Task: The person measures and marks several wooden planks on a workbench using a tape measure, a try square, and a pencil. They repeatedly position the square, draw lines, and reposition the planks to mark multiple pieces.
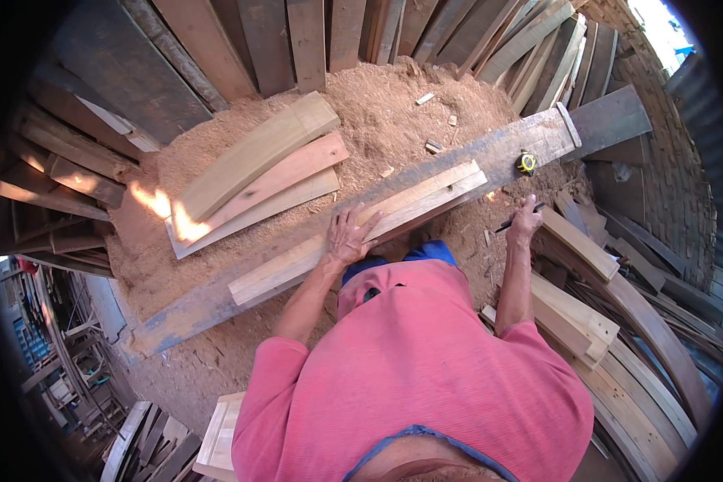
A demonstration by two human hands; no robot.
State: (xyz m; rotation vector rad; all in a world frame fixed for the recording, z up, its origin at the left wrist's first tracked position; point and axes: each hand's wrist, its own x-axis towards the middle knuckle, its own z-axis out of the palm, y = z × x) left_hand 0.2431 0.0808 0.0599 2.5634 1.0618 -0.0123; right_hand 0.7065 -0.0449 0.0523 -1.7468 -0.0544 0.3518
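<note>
My left hand lies on a long, pale piece of wood, its fingers spread over the top face. Beneath that piece runs a worn, wide plank, slanting from lower left to upper right. My right hand is off to the right, away from the wood, with its fingers closed around a thin dark pencil. A yellow and black tape measure sits on the plank, beyond the right end of the pale piece.
Curved wooden boards lie on a heap of sawdust past the plank. Tall planks lean along the back. Stacked lumber is close on my right, and short offcuts lie at the lower left.
</note>
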